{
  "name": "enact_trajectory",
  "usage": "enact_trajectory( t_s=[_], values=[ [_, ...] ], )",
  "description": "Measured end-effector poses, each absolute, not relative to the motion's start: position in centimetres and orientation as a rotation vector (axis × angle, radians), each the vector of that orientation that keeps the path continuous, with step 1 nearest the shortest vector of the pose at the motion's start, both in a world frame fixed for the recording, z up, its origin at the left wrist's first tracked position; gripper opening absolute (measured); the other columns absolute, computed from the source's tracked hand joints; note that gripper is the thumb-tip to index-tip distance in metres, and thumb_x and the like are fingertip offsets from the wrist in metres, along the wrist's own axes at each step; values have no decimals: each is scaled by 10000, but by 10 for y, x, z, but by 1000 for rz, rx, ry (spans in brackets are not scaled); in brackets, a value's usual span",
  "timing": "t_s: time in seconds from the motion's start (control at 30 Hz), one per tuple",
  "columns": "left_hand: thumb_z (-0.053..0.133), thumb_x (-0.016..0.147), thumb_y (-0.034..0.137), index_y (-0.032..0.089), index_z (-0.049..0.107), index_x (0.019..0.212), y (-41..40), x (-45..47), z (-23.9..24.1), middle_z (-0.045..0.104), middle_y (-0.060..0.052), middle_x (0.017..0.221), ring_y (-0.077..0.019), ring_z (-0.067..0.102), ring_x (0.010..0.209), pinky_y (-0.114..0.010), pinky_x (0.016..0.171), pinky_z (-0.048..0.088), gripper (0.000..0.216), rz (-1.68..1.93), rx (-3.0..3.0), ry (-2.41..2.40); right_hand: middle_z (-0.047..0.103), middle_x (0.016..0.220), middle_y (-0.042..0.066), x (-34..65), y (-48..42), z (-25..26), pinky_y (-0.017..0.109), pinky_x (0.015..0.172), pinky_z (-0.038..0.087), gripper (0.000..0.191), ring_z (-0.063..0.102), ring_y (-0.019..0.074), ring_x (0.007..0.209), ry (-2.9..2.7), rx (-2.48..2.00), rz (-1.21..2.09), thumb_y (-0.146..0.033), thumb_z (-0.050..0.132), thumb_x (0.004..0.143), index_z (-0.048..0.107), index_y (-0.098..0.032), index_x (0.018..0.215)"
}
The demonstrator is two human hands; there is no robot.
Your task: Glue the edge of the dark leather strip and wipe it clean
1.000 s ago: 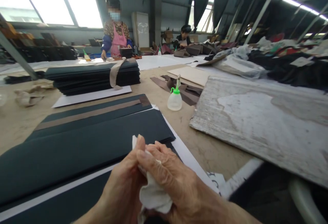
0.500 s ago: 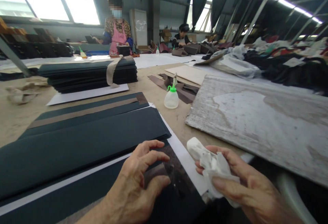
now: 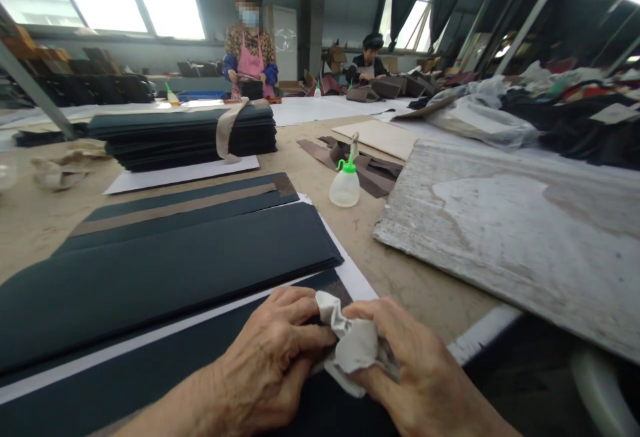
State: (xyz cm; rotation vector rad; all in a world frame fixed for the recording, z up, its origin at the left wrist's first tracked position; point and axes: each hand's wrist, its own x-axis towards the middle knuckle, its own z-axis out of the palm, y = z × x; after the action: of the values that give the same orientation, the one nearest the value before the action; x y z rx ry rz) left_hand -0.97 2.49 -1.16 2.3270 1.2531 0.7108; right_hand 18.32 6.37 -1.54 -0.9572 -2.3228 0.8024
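Note:
My right hand [image 3: 410,364] is closed round a crumpled white cloth [image 3: 350,344] and presses it down on the near end of a dark strip [image 3: 150,377] at the table's front edge. My left hand [image 3: 270,364] lies right beside it, fingers curled, touching both the cloth and the strip. Just beyond lies a stack of long dark sheets [image 3: 165,270] on white paper [image 3: 355,277].
A small glue bottle with a green cap [image 3: 345,184] stands mid-table. A worn grey-white board [image 3: 510,224] lies to the right. A taller pile of dark sheets [image 3: 185,137] sits farther back. Two people work at the far end. Heaps of material fill the right.
My right hand has brought the cloth left from beside the strip onto it. My left hand has closed up against the cloth. The view has shifted a little.

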Motion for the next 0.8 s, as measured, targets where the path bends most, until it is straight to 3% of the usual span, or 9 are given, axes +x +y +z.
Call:
enact_trajectory(
  t_s=[0.2,0.43,0.53,0.67,0.8],
  values=[
    [464,785,96,234,588,1031,25,-13,-11,567,21,1144,-192,419,1093,-370,974,277,308,652,2465,1289,596,925,-19,206,67,-19,227,712,465,310,583,138,842,-2373,-1073,420,-158,521,734,462,-247,1025],
    [446,791,114,214,574,1075,25,-12,-13,591,-32,1090,-202,460,1059,-407,1025,252,327,737,2498,1215,623,860,12,197,66,-13,247,611,479,302,608,174,727,-2190,-1251,270,-374,581,758,478,-231,1004],
    [400,782,92,181,588,976,25,-12,-10,594,-48,1032,-183,492,1002,-363,1020,287,285,723,2506,1117,610,875,21,178,62,-19,246,622,466,253,598,169,757,-2249,-1199,315,-313,539,784,465,-226,1010],
    [359,803,81,158,587,867,27,-12,-7,590,-51,983,-170,503,975,-324,1014,301,250,664,2470,1106,560,753,10,174,60,-24,249,575,438,37,577,161,710,-2371,-1156,337,-237,455,806,424,-221,819],
    [416,801,102,187,596,889,29,-14,-10,591,-42,993,-181,505,987,-357,1034,275,218,670,2467,1150,563,746,8,198,61,-19,215,455,393,105,582,147,687,-2503,-1139,284,-245,500,785,397,-230,794]
  ],
)
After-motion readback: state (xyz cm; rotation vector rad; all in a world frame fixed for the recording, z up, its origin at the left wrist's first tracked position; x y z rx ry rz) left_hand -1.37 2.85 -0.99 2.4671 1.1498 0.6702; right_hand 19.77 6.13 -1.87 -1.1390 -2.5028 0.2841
